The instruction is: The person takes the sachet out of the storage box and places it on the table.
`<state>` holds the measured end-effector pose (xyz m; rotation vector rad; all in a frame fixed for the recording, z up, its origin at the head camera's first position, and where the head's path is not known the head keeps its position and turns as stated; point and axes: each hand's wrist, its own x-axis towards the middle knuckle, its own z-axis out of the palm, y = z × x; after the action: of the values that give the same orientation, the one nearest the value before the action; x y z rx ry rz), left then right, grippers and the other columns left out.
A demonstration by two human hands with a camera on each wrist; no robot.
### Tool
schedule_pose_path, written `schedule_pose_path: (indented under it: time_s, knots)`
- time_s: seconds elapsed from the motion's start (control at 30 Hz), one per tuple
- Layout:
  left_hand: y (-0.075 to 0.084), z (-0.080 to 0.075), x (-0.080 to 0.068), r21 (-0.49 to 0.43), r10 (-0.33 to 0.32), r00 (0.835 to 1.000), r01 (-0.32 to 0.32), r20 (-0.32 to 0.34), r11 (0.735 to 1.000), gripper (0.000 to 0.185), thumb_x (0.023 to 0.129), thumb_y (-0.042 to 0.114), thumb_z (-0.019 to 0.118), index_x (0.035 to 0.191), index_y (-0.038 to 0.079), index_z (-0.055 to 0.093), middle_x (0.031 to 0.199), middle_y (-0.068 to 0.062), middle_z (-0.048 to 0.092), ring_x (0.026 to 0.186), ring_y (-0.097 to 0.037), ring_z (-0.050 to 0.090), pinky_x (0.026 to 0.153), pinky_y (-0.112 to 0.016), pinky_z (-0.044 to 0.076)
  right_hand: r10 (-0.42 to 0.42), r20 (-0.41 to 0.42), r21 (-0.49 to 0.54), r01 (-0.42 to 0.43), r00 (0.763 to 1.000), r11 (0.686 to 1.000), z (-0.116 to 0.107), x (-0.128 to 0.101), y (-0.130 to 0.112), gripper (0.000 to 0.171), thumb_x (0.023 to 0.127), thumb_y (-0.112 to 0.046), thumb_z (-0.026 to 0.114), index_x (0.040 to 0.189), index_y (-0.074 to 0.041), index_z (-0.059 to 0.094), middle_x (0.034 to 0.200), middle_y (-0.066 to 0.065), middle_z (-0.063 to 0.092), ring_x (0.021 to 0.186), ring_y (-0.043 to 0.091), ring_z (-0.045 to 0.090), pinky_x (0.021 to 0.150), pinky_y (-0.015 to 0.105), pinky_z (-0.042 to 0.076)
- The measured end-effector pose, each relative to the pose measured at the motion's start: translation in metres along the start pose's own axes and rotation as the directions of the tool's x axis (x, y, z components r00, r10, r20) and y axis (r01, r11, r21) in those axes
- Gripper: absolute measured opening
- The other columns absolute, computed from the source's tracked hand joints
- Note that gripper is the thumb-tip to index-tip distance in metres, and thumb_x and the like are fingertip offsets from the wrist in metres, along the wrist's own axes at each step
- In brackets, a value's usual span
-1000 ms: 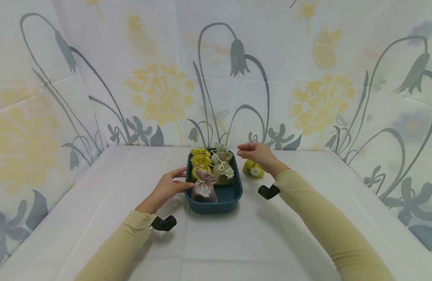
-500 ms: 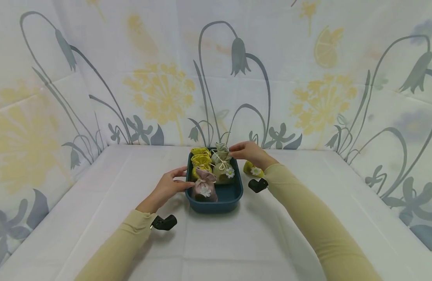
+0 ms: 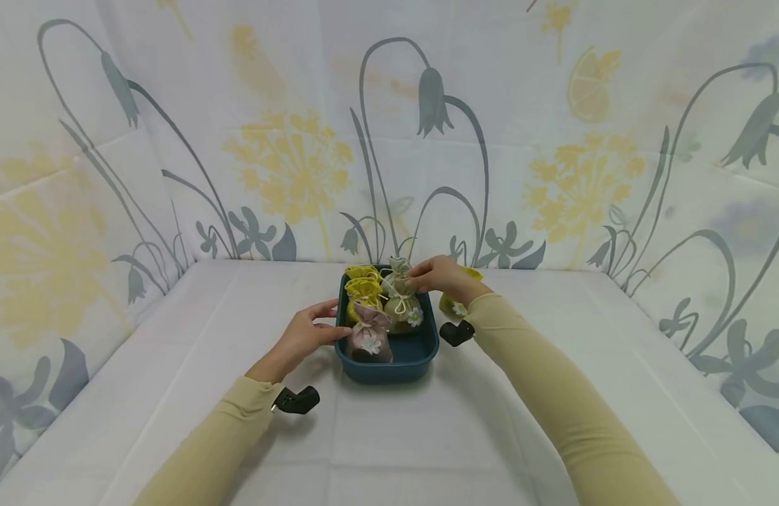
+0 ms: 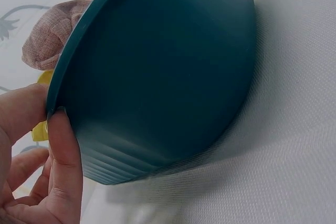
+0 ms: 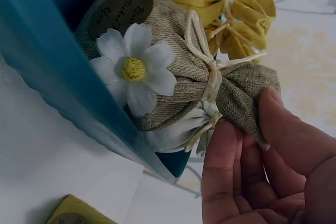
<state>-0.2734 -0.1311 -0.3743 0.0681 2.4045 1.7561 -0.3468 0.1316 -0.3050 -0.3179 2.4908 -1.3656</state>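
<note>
So the left hand (image 3: 304,336) has the rim of a teal plastic tub (image 3: 389,374) pinched between thumb and fingers, on the side nearest that hand. The right hand (image 3: 441,274) is over the far right part of the tub, thumb and fingers gripping the gathered top of a khaki drawstring sachet (image 5: 176,61). That sachet sits inside the tub, just below the right hand, cream cord tied in a bow round its neck, with a white fabric daisy (image 5: 155,74) and a round brown sticker (image 5: 123,17) on the front.

A pale green sachet (image 5: 168,137) is tucked right beside it, also close to the right fingers. Over by the left thumb, inside the tub, there's a pink sachet (image 3: 375,318) with a white flower, and two yellow sachets (image 3: 364,295) are lined up past it, between both hands. One more yellow sachet (image 3: 446,302) is outside the tub on the white-covered counter (image 3: 364,450), partly hidden behind the right hand and wrist.
</note>
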Motion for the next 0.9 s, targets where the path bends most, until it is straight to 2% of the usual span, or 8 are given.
schedule_pose_path:
  time_s: [0.23,0.47,0.9]
  knots:
    - [0.001,0.001,0.000,-0.001,-0.003,1.000,0.003,0.000,1.000,0.072,0.080,0.021,0.076,0.142,0.015,0.040,0.136,-0.014,0.043,0.105,-0.023,0.056,0.082,-0.035,0.050,-0.006,-0.004,0.013,0.006,1.000,1.000,-0.002,-0.006,-0.002,0.029,0.089,-0.009,0.064,0.114,0.006,0.062,0.117,0.017,0.059,0.097,0.026,0.060,0.090,0.037,0.046]
    - [0.000,0.001,0.001,-0.007,0.005,1.000,-0.005,0.003,1.000,0.072,0.080,0.019,0.075,0.142,0.015,0.040,0.135,-0.014,0.043,0.104,-0.022,0.057,0.081,-0.035,0.050,-0.014,-0.021,0.036,0.015,1.000,0.999,-0.002,-0.010,-0.004,0.027,0.088,-0.009,0.065,0.111,0.005,0.064,0.106,0.013,0.064,0.091,0.023,0.061,0.090,0.039,0.046]
    - [0.002,0.001,0.000,-0.007,0.002,1.000,-0.002,-0.001,1.000,0.071,0.080,0.019,0.075,0.142,0.014,0.040,0.135,-0.015,0.044,0.103,-0.022,0.057,0.081,-0.035,0.050,-0.067,-0.070,0.022,0.068,0.995,0.997,-0.005,-0.036,-0.016,0.032,0.092,-0.016,0.061,0.119,0.001,0.060,0.111,0.015,0.062,0.102,0.031,0.057,0.099,0.046,0.036]
